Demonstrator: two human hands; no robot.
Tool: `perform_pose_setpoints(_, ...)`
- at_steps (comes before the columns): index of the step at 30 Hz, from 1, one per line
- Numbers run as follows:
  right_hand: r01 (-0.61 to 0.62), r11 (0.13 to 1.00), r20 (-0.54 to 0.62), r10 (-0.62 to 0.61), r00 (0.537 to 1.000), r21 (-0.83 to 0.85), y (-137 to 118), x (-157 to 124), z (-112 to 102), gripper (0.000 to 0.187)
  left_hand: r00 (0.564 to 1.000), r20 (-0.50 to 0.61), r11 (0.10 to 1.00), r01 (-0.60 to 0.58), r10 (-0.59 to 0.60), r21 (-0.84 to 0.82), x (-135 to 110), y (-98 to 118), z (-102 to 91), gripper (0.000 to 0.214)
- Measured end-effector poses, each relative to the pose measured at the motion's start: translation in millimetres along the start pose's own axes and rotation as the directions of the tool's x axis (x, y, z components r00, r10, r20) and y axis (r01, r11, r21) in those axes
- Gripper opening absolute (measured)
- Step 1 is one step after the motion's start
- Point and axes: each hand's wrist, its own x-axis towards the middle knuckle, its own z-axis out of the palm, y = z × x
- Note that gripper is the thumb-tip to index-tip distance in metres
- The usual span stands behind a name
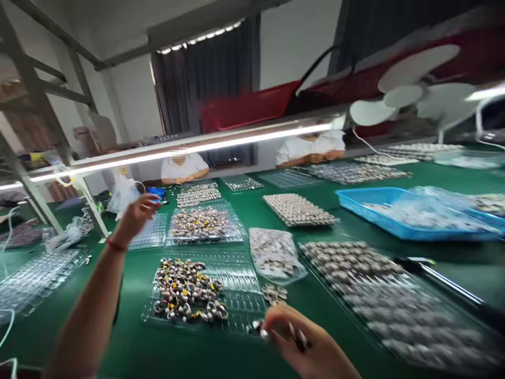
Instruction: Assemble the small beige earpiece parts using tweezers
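Note:
My left hand (136, 216) is raised over the far left of the table, its fingers pinched together; whatever they hold is too small to make out. Low in front, my right hand (303, 342) curls round small white-and-dark parts (299, 337), with another white part at the thumb and fingertip. Beside it lies a clear moulded tray (244, 300) with a heap of small ring-shaped parts (187, 289), white and brown with yellow bits. Just beyond the right hand are a few loose metal-coloured parts (275, 292) and a clear bag (273, 252) of similar pieces.
Another filled clear tray (236, 231) lies farther back. To the right are a long tray of rounded grey parts (355, 273), a blue bin (379, 223) with bagged pieces, and a dark-handled tool (453, 287). A lamp bar (221, 145) crosses above the table. Two people (183, 167) sit opposite.

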Motion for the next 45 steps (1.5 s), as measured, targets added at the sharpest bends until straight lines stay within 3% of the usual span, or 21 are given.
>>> perform_pose_setpoints(2,-0.035,0.998,-0.024,0.036,0.999,0.042,-5.2,5.1,-1.5,0.023,0.977,0.199,0.987,-0.045,0.075,-0.153,-43.6,0.6,63.2,0.026)
perform_pose_setpoints(3,-0.062,0.996,-0.029,0.063,0.998,0.057,-7.1,6.1,-2.3,0.022,0.936,0.319,0.934,-0.025,0.147,-0.357,-68.0,0.4,92.4,0.034)
perform_pose_setpoints(5,-0.100,0.990,-0.010,0.101,0.995,0.096,-9.6,5.0,-3.9,0.019,0.882,0.429,0.776,0.126,0.198,-0.618,-113.7,0.3,140.2,0.056)
perform_pose_setpoints(7,-0.125,0.982,0.032,0.122,0.992,0.139,-10.9,1.2,-5.2,0.016,0.881,0.439,0.642,0.234,0.178,-0.730,-146.5,2.5,169.7,0.056)
perform_pose_setpoints(9,-0.137,0.976,0.066,0.127,0.990,0.169,-11.5,-3.0,-5.7,0.014,0.911,0.396,0.618,0.245,0.117,-0.747,-163.6,7.0,181.4,0.041)
perform_pose_setpoints(13,-0.141,0.974,0.076,0.130,0.989,0.176,-10.6,-9.3,-1.5,0.012,0.938,0.342,0.706,0.205,0.055,-0.678,-170.8,16.4,177.3,0.020)
perform_pose_setpoints(17,-0.104,0.982,0.072,0.093,0.993,0.159,-5.5,-16.0,7.3,0.012,0.934,0.357,0.681,0.247,0.022,-0.689,-176.6,15.5,173.4,0.018)
perform_pose_setpoints(20,-0.072,0.993,0.163,0.056,0.985,0.090,1.9,-21.7,9.7,0.006,0.936,0.353,0.697,0.267,-0.021,-0.666,-183.9,7.5,173.8,0.012)
perform_pose_setpoints(25,0.025,0.989,0.335,0.026,0.942,-0.147,19.3,-26.5,5.0,0.046,0.930,0.339,0.775,0.316,-0.140,-0.548,-191.3,-11.0,172.6,0.015)
perform_pose_setpoints(30,0.213,0.951,0.373,-0.118,0.920,-0.225,26.1,-29.1,9.1,0.046,0.908,0.375,0.854,0.339,-0.187,-0.395,-195.8,-22.8,172.0,0.016)
perform_pose_setpoints(34,0.384,0.850,0.384,-0.240,0.892,-0.361,19.6,-30.3,13.9,0.033,0.906,0.381,0.891,0.319,-0.187,-0.322,-197.4,-23.3,173.4,0.017)
perform_pose_setpoints(40,0.549,0.600,0.511,-0.255,0.821,-0.582,6.9,-25.4,14.4,0.033,0.907,0.378,0.911,0.302,-0.185,-0.280,-196.5,-19.6,173.5,0.018)
perform_pose_setpoints(45,0.591,0.526,0.543,-0.265,0.797,-0.611,-2.9,-20.2,12.8,0.029,0.908,0.377,0.916,0.297,-0.184,-0.268,-195.0,-17.8,172.0,0.017)
